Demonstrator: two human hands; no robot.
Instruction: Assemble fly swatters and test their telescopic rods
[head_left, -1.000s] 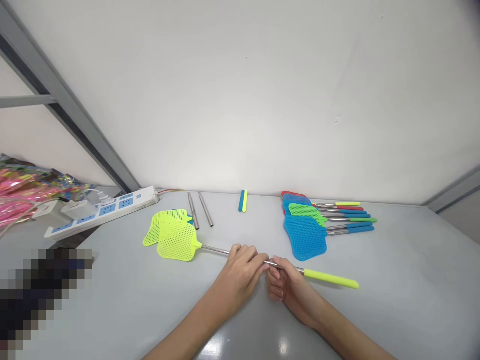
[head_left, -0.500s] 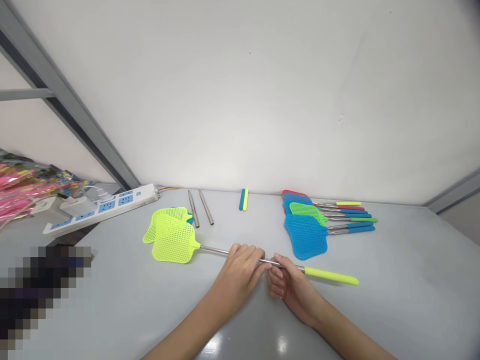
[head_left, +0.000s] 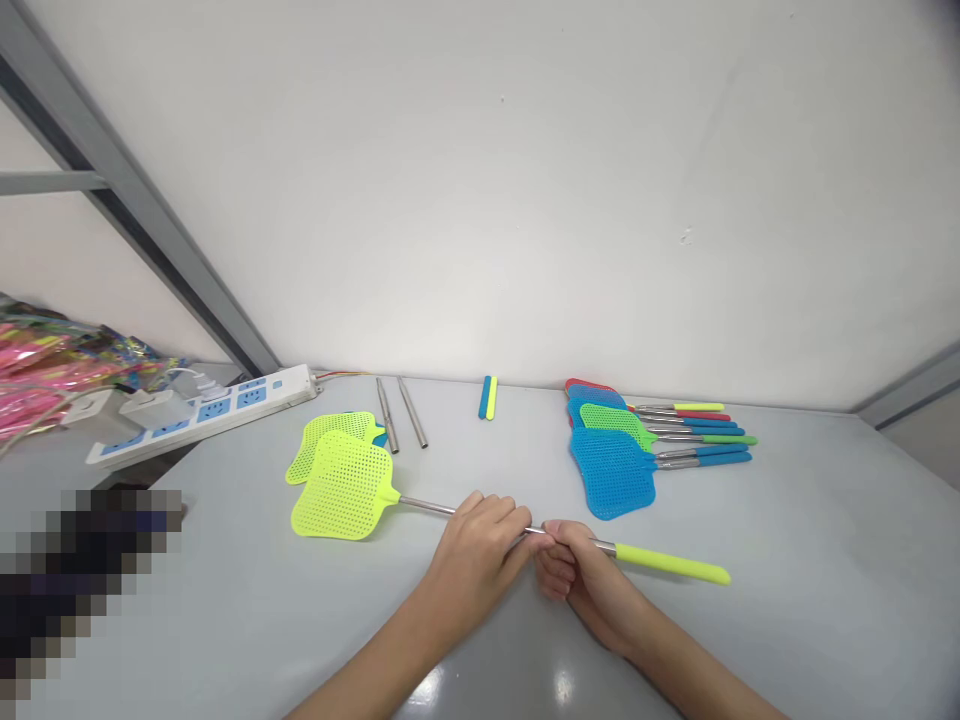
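A yellow-green fly swatter (head_left: 345, 488) with a metal telescopic rod and a yellow-green grip lies across both my hands, just over the table. My left hand (head_left: 487, 540) is closed over the middle of the rod, palm down. Close beside it, my right hand (head_left: 581, 570) grips the rod between thumb and curled fingers, near the yellow-green grip (head_left: 671, 564). The head of the swatter overlaps another yellow-green swatter head (head_left: 319, 440), under which a bit of blue shows. Behind lie two bare metal rods (head_left: 412, 412) and two loose grips, a blue one and a yellow one (head_left: 491, 398).
On the right of the grey table (head_left: 810, 560) several fly swatters (head_left: 615, 475) in blue, green and red lie stacked. A white power strip (head_left: 225, 410) with plugs stands at the left, near shiny plastic-wrapped items (head_left: 52, 370). A white wall (head_left: 525, 200) borders the back.
The swatter's grip end has shifted right and slightly toward me, and its head has turned and moved a little left. Both hands have drawn closer together on the rod.
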